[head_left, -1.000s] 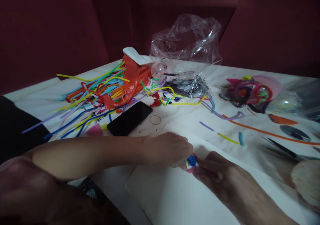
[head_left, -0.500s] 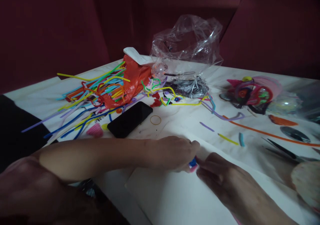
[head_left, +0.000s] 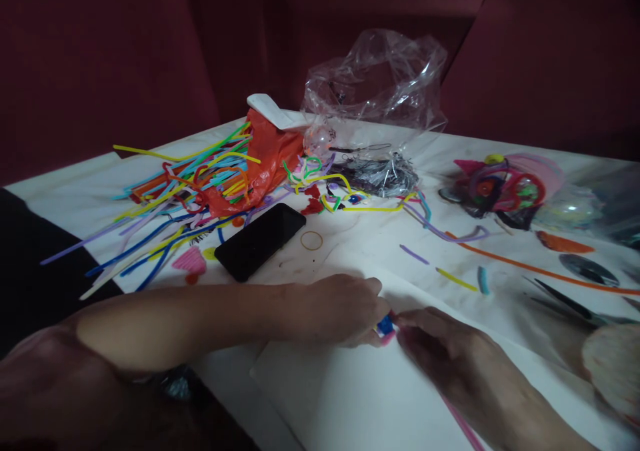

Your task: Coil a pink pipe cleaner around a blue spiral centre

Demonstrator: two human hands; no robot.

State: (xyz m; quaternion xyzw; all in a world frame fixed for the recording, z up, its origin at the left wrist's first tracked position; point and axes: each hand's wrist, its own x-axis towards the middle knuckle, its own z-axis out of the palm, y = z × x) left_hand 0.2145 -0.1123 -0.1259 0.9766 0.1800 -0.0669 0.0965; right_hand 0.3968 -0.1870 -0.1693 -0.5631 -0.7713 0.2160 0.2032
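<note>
My left hand (head_left: 343,309) reaches in from the left, its fingers closed round a small blue and pink piece (head_left: 385,326). From the right, my right hand (head_left: 450,351) pinches the other side of this piece with its fingertips. Both hands meet just above a white sheet (head_left: 345,397). A pink strip (head_left: 463,424) shows below my right hand; its upper end is hidden. The fingers cover much of the held piece, so its shape is unclear.
A black phone (head_left: 261,241) lies beyond my left forearm. Colourful pipe cleaners (head_left: 180,184) spill from a red bag (head_left: 273,154). A clear plastic bag (head_left: 375,77) stands at the back. Scissors (head_left: 567,299) and an orange strip (head_left: 530,272) are at the right.
My right hand has shifted slightly and more of the blue piece shows between the hands. More of the pink strip is visible. My left fingers have bent in a little.
</note>
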